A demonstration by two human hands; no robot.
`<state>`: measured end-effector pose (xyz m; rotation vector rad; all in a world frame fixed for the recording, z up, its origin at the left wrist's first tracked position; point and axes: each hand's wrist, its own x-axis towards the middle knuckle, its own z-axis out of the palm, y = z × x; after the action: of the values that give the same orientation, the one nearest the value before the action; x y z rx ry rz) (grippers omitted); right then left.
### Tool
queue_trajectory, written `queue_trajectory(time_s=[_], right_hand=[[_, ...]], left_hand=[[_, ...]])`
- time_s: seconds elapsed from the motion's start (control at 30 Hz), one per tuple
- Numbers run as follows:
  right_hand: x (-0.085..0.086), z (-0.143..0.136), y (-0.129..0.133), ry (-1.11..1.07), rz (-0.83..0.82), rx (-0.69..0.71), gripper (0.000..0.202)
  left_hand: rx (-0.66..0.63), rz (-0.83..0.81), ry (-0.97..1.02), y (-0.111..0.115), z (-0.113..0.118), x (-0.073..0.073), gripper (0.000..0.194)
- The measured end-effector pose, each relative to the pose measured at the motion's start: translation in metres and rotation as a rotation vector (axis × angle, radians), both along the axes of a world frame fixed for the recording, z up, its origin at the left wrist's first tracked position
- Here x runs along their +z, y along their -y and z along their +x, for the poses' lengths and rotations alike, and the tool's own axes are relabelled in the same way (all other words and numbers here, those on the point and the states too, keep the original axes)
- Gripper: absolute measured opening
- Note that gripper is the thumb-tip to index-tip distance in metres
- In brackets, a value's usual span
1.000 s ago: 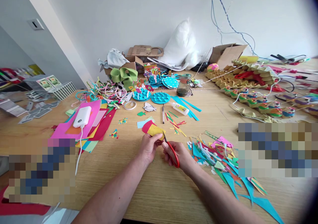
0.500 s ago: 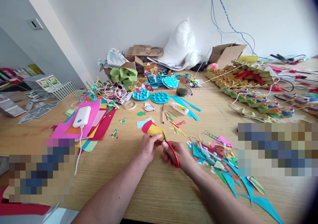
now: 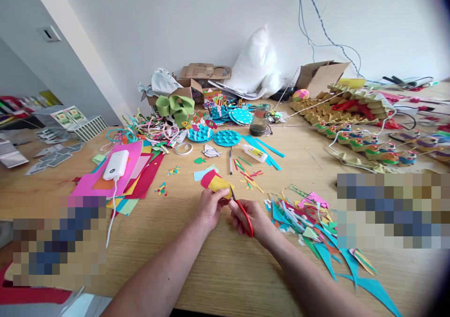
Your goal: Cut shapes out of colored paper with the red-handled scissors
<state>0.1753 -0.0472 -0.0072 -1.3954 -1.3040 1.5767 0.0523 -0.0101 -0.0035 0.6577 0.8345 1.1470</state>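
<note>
My left hand (image 3: 212, 207) pinches a yellow piece of paper (image 3: 218, 184) together with a red piece of paper (image 3: 208, 178) at its far left end. Faint drawn lines show on the yellow. My right hand (image 3: 248, 214) is wrapped round red-handled scissors (image 3: 247, 218), whose blades meet the yellow paper's right edge. Just beyond the hands lie a light blue paper piece (image 3: 204, 172), a pen (image 3: 230, 161), thin paper strips (image 3: 250, 174) and a green paper fish (image 3: 200, 160). A white fish cutout with a dark outline (image 3: 211, 151) is farther back.
Paper scraps (image 3: 309, 218) spread to the right. A white power bank (image 3: 116, 165) with a cable sits on coloured sheets (image 3: 87, 181) at left. Behind are a glue bottle (image 3: 255, 153), a glass jar (image 3: 260, 120), blue discs (image 3: 227, 138) and egg cartons (image 3: 351, 101).
</note>
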Motion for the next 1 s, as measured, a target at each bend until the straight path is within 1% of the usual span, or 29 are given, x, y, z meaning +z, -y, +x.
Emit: queue_trajectory(time_s=[0.27,0.5,0.73,1.0], right_hand=[[-0.0016,0.0015,-0.0002,-0.006,0.043,0.027,0.05],[0.0011,0.0004,-0.0001,0.009,0.01,0.011,0.052],[0.0032,-0.0002,0.0004,0.017,0.005,0.0,0.051],[0.0011,0.0004,0.0004,0.005,0.017,0.017,0.05]], left_hand=[[0.005,-0.003,-0.018,-0.001,-0.0007,-0.0015,0.014],[0.007,0.003,-0.033,-0.0013,-0.0008,-0.0028,0.013],[0.002,0.008,-0.006,-0.0023,-0.0012,-0.0056,0.013],[0.0,0.002,-0.004,-0.0016,-0.0008,-0.0026,0.012]])
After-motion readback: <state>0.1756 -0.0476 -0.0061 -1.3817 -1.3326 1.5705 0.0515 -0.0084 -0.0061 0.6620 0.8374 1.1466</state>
